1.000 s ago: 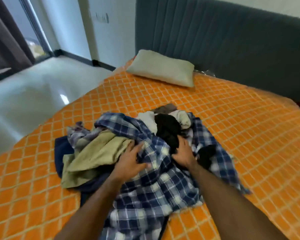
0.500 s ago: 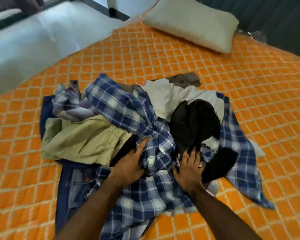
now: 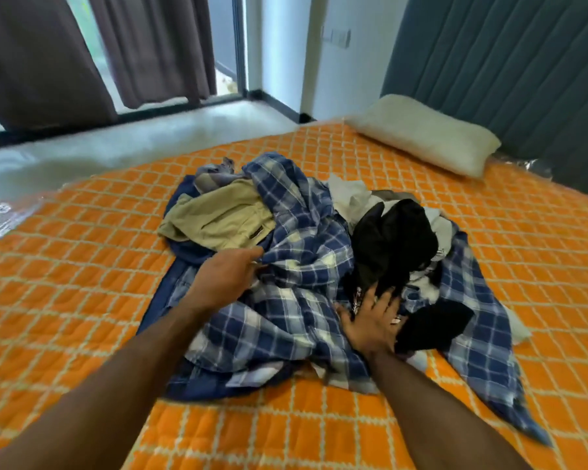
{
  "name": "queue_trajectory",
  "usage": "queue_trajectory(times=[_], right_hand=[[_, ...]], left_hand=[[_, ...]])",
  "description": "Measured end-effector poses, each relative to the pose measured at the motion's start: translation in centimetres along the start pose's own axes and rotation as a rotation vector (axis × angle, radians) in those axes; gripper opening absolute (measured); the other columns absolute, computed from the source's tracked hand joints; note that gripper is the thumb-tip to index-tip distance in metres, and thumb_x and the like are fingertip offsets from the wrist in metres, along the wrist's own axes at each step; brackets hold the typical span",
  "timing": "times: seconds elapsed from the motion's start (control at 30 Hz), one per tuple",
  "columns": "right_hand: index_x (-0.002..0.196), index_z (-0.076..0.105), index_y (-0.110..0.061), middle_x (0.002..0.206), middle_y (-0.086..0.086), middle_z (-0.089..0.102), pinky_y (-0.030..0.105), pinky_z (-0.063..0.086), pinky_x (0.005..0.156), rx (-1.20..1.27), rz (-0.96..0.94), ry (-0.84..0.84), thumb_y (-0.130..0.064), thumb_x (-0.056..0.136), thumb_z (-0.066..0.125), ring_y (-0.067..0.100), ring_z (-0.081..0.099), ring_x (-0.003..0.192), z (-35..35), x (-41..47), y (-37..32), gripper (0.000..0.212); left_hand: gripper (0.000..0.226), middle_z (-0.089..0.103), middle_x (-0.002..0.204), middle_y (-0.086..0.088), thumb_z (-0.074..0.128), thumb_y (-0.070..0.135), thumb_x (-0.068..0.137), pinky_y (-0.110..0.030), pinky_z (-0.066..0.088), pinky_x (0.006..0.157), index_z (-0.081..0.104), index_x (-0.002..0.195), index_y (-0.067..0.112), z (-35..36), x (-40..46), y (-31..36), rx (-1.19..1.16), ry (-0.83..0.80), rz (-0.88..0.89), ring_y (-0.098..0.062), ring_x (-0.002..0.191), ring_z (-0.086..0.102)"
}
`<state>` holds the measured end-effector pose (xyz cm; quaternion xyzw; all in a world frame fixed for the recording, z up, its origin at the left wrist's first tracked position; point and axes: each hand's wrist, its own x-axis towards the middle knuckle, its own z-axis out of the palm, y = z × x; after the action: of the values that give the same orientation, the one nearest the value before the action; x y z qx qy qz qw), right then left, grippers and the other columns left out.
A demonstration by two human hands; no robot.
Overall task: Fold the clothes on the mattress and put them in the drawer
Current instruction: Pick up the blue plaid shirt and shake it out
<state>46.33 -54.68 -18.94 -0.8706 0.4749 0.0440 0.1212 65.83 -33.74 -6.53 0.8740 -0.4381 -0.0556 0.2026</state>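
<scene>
A person is leaning over a bed, both bare forearms reaching forward from the bottom of the view toward a jumbled heap of clothes (image 3: 306,266) that is lying near the middle of an orange quilted mattress (image 3: 82,283). The left hand (image 3: 226,278) is reaching into the heap where a blue and white plaid shirt (image 3: 286,320) is meeting a khaki garment (image 3: 221,215); its fingertips are disappearing into the cloth, so whether it is pinching the plaid or only touching it cannot be told. The right hand (image 3: 374,320) is lying with fingers spread and straight, pressing flat on the plaid beside a black garment (image 3: 394,239), not grasping anything. A white piece (image 3: 348,198) and a dark blue piece (image 3: 179,252) are also tangled in the pile. Nothing is looking folded: every garment is crumpled and overlapping its neighbours, and no neat stack is showing anywhere on the mattress. No drawer is appearing in view. The task seems to be at its very start, with the person apparently sorting through the heap to pull out a first item; all the folding and all the putting away appear to be left to do. A pale pillow (image 3: 425,134) is resting by a grey padded headboard (image 3: 506,62), and dark curtains (image 3: 116,45) are hanging at a window beyond the bed.
</scene>
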Motion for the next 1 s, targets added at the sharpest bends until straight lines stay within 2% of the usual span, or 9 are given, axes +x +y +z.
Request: queue_trajectory(times=[0.1,0.23,0.33,0.4,0.47,0.57,0.67,0.9,1.0], right_hand=[[0.160,-0.013,-0.007,0.164,0.032,-0.011,0.069,0.000,0.119,-0.084,-0.039,0.018,-0.079,0.092,0.011,0.048,-0.007,0.153,0.0,-1.3,-1.2,0.102],[0.161,-0.015,-0.013,0.159,0.042,-0.012,0.065,-0.003,0.121,-0.104,-0.220,-0.127,-0.076,0.088,-0.007,0.055,-0.009,0.150,0.5,-4.6,-6.2,0.097],[0.161,-0.015,-0.021,0.161,0.039,-0.010,0.060,-0.007,0.122,-0.146,-0.369,-0.262,-0.081,0.094,0.013,0.053,-0.007,0.151,-0.8,-5.9,-8.0,0.095],[0.163,0.003,-0.019,0.164,0.034,0.003,0.061,-0.006,0.122,-0.196,-0.358,-0.290,-0.082,0.093,0.024,0.051,0.004,0.152,-3.0,-6.7,-8.4,0.097],[0.158,0.024,-0.016,0.160,0.024,0.026,0.060,0.009,0.122,-0.116,-0.320,-0.193,-0.070,0.093,0.048,0.046,0.026,0.146,-5.6,-8.0,-9.5,0.087],[0.154,0.018,-0.015,0.156,0.014,0.026,0.054,0.026,0.114,0.008,-0.432,0.079,-0.050,0.085,0.073,0.037,0.033,0.141,-9.3,-10.0,-11.5,0.094],[0.161,-0.003,-0.019,0.167,0.011,-0.001,0.056,0.017,0.119,0.075,-0.620,0.101,-0.048,0.092,0.067,0.034,0.010,0.151,-12.2,-11.2,-14.1,0.103],[0.138,0.055,-0.028,0.132,0.011,0.061,0.047,0.045,0.096,0.365,-0.633,0.415,-0.018,0.097,0.055,0.038,0.054,0.118,-23.7,-13.4,-18.7,0.043],[0.133,0.057,-0.031,0.126,0.009,0.068,0.045,0.050,0.092,0.491,-0.680,0.375,-0.017,0.099,0.047,0.036,0.063,0.114,-29.8,-15.3,-18.7,0.039]], left_hand=[[0.014,0.060,0.082,-0.006,0.048,0.007,0.099,-0.040,0.043,0.062,0.054,0.090,0.015,-0.5,-3.4,1.1,-0.134,0.100,-0.044,-0.027,0.073,0.054],[0.016,0.068,0.099,-0.009,0.045,0.002,0.099,-0.044,0.052,0.075,0.061,0.100,0.005,-2.3,-8.3,0.0,-0.203,0.091,-0.163,-0.026,0.093,0.064],[0.012,0.058,0.083,-0.002,0.053,0.011,0.102,-0.033,0.038,0.063,0.055,0.090,0.014,-5.0,-11.5,-0.5,-0.156,0.096,-0.175,-0.022,0.076,0.056],[0.010,0.059,0.081,0.001,0.058,0.020,0.101,-0.032,0.038,0.059,0.057,0.091,0.021,-6.2,-13.3,-0.2,-0.121,0.079,-0.145,-0.018,0.072,0.057],[0.012,0.065,0.083,-0.003,0.061,0.025,0.099,-0.037,0.045,0.061,0.063,0.091,0.015,-7.3,-14.5,0.3,-0.170,0.052,-0.107,-0.022,0.075,0.063],[0.017,0.075,0.091,-0.004,0.062,0.023,0.100,-0.042,0.054,0.072,0.073,0.100,0.010,-10.5,-14.9,1.9,-0.420,0.010,-0.035,-0.020,0.084,0.070],[0.016,0.076,0.090,0.017,0.058,0.009,0.100,-0.018,0.052,0.074,0.070,0.107,0.016,-16.4,-14.9,4.3,-0.640,-0.016,0.033,0.000,0.084,0.070],[0.020,0.075,0.091,-0.009,0.055,0.003,0.098,-0.024,0.058,0.066,0.068,0.112,-0.004,-29.1,-16.6,5.1,-0.987,0.250,0.091,-0.015,0.073,0.072],[0.024,0.070,0.101,-0.020,0.055,0.007,0.099,-0.030,0.059,0.071,0.065,0.117,-0.006,-31.7,-18.0,4.9,-0.985,0.340,0.169,-0.022,0.079,0.071]])
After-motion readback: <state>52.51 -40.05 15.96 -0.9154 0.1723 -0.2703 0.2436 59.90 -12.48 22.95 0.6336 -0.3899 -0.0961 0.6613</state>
